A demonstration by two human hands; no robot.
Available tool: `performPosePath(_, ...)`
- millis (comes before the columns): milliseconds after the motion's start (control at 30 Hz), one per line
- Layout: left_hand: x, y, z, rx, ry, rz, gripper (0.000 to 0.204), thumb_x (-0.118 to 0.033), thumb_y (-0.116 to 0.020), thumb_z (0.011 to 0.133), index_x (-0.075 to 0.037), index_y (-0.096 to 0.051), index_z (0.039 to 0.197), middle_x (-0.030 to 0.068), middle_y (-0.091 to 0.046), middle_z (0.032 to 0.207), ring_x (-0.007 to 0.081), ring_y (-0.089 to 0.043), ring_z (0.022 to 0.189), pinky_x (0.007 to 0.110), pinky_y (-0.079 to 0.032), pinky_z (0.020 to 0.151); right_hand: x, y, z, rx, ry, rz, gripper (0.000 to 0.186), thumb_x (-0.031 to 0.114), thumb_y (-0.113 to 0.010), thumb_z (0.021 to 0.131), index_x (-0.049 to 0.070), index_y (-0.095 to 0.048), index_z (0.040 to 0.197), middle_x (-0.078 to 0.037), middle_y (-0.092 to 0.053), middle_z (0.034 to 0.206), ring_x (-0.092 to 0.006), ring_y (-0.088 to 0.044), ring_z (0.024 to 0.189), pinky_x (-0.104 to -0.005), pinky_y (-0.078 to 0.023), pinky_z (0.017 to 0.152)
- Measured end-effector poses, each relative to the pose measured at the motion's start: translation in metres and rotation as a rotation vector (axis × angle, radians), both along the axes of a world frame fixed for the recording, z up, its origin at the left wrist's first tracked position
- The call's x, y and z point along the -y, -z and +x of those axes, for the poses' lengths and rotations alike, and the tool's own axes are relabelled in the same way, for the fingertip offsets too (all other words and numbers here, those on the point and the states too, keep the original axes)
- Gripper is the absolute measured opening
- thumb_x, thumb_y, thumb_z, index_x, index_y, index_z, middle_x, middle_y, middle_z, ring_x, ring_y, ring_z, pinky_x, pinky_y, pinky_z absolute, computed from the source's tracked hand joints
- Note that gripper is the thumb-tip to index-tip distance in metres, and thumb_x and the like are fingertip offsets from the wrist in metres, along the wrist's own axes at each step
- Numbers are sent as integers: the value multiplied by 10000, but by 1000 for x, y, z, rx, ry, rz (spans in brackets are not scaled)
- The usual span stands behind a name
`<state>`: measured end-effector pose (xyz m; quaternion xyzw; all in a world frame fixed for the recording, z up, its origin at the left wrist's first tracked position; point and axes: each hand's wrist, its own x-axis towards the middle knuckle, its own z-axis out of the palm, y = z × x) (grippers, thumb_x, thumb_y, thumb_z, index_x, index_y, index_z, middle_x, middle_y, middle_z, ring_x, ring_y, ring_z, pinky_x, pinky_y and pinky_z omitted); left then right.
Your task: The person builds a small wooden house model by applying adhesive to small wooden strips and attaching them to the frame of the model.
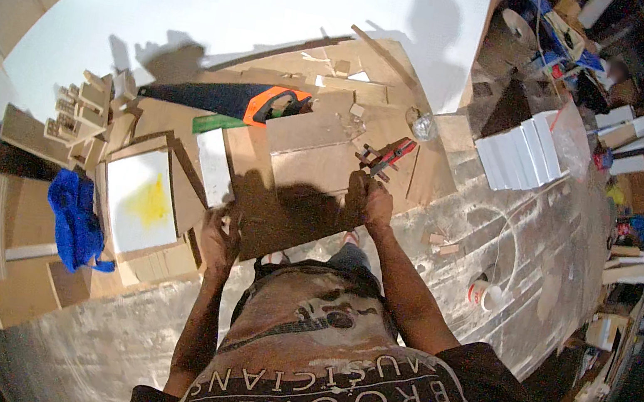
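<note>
My left hand (220, 240) is at the near left edge of the cardboard-covered worktop (248, 160), fingers curled, beside the lower end of a white strip (214, 167). What its fingers hold, if anything, is hidden. At the right side of a shadowed brown board (308, 153), my right hand (376, 205) is closed; shadow hides what lies in its grip. Just beyond it rests a red and black clamp (386, 159). A handsaw with a dark blade (204, 96) and orange handle lies farther back, with a green strip (214, 124) below it.
Notched wooden pieces (83, 113) stand at the left, near a blue cloth (75, 217) and a white panel with a yellow stain (143, 201). White panels (521, 155) are stacked at the right. A paper cup (484, 295) stands on the dusty floor.
</note>
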<state>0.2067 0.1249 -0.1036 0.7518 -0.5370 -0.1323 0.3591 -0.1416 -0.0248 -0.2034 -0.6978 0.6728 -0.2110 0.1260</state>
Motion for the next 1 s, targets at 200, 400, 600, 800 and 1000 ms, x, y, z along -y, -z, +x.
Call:
performPosePath(200,-28,32,-96,-281,282,301,199,-123,-616,878,-10,-676,1031,240,-679,885,409,-657,804,432,-520,701,-4,-40,-35,414,-220,-10,128,99,-584,868,-11,-595,932,-251,-631,899,-445,-624,866,-480,-496,749)
performPosePath(400,60,17,-245,-75,234,338,276,-112,-585,879,-58,-627,1146,207,-651,1082,408,-639,950,480,-539,762,5,-40,-108,278,-404,7,165,107,-560,891,-27,-581,986,-274,-625,920,-458,-620,885,-499,-496,767)
performPosePath(600,78,41,-279,117,168,258,428,-184,-652,827,-74,-552,1229,165,-599,1127,363,-624,978,468,-551,761,18,-29,-132,227,-592,44,160,80,-554,891,-21,-598,1007,-268,-628,928,-443,-621,898,-510,-491,783)
performPosePath(800,73,34,-279,34,-52,492,377,-204,-658,821,-62,-598,1165,158,-644,1040,378,-643,919,469,-536,778,15,-25,-89,407,-988,296,142,27,-542,874,-18,-598,997,-249,-605,936,-430,-598,854,-501,-487,748)
performPosePath(1000,51,88,-254,-71,-184,126,242,-146,-620,830,-50,-660,1048,198,-650,988,399,-638,911,477,-516,765,38,6,-75,367,-942,394,134,51,-548,886,-13,-621,979,-223,-610,963,-423,-614,823,-484,-506,690)
